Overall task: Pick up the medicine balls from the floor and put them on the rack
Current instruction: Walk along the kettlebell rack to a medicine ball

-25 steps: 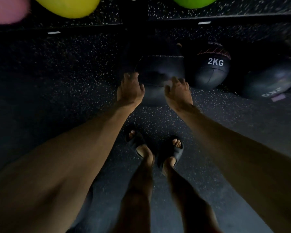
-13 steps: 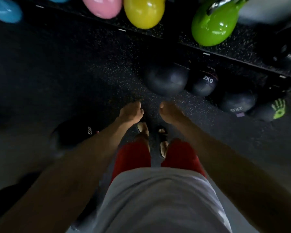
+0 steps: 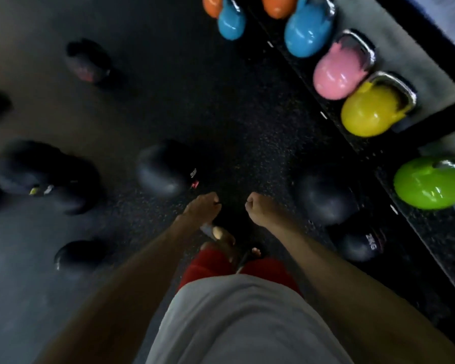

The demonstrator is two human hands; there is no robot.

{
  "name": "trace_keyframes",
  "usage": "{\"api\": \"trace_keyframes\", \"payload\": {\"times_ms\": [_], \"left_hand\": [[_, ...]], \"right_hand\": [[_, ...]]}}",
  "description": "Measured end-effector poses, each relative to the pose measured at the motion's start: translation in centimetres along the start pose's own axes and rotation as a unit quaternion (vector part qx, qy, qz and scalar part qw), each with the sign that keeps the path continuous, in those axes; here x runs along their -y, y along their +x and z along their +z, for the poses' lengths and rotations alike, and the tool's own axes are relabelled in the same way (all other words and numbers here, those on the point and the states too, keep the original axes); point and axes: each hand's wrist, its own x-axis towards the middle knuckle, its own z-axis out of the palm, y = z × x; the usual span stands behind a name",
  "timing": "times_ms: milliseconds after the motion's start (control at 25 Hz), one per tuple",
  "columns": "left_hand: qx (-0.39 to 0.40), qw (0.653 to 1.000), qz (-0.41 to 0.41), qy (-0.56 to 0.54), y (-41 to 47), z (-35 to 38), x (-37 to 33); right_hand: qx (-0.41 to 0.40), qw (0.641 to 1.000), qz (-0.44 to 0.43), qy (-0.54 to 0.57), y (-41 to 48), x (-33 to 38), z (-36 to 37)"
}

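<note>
Black speckled rubber floor (image 3: 247, 122) lies under both outstretched arms. The left hand (image 3: 202, 207) and right hand (image 3: 260, 210) are level and apart, fingers curled into the palms, gripping nothing. Just ahead and left of the left fingers sits a dark medicine ball (image 3: 163, 169). Right of the right fingers sits a second ball (image 3: 326, 198), and a 2KG ball (image 3: 360, 245) lies beside it, nearer the person. Further right, the rack (image 3: 410, 48) carries kettlebells: green (image 3: 431, 182), yellow (image 3: 371, 111), pink (image 3: 336, 72), blue (image 3: 307, 30). Far left of the fingers, the blurred balls (image 3: 45, 174) are hard to make out, and some are cut off by the frame edge.
</note>
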Motion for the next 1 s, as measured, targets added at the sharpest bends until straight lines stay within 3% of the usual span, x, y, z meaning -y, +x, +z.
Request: {"api": "trace_keyframes", "payload": {"times_ms": [160, 400, 720, 1000], "left_hand": [[-0.036, 0.995, -0.059, -0.070, -3.7, -0.2, 7.6], [-0.065, 0.985, -0.107, -0.122, -6.3, -2.3, 19.5], [-0.005, 0.996, -0.036, -0.086, -5.2, -9.0, 33.2], [0.031, 0.998, -0.018, -0.050, 0.0, -15.3, 38.5]], "right_hand": [[0.055, 0.995, -0.028, -0.074, 0.5, 6.6, 3.6], [0.058, 0.988, -0.049, -0.135, 1.5, 17.9, 9.8], [-0.006, 0.998, 0.000, -0.067, 2.7, 29.1, 16.4], [-0.017, 0.998, 0.063, -0.016, 7.1, 32.7, 19.9]]}}
